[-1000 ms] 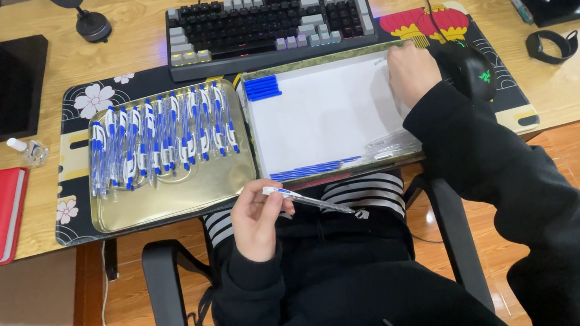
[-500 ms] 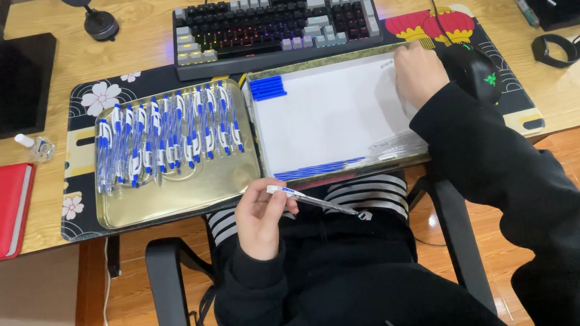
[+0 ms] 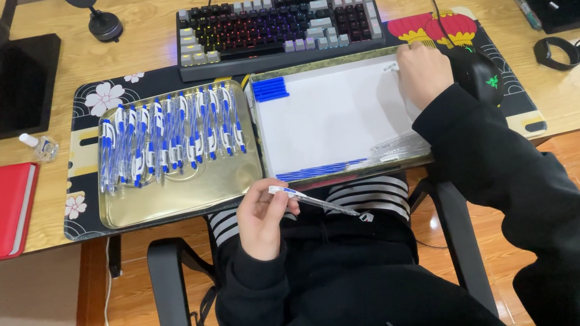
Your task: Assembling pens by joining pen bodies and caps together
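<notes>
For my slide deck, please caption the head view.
Left hand holds a clear pen barrel; right hand reaches into the white tray.

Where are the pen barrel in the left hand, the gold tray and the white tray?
Pen barrel (image 3: pixel 318 200), head view, mid-shaft.
Gold tray (image 3: pixel 180 196), head view, bare bottom.
White tray (image 3: pixel 334 122), head view, bare floor.

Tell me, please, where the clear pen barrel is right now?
In the head view, the left hand holds the clear pen barrel over the lap, just below the white tray.

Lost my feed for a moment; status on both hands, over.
Left hand holding clear pen barrel over lap. Right hand at white tray, far corner. Nothing in the way.
</notes>
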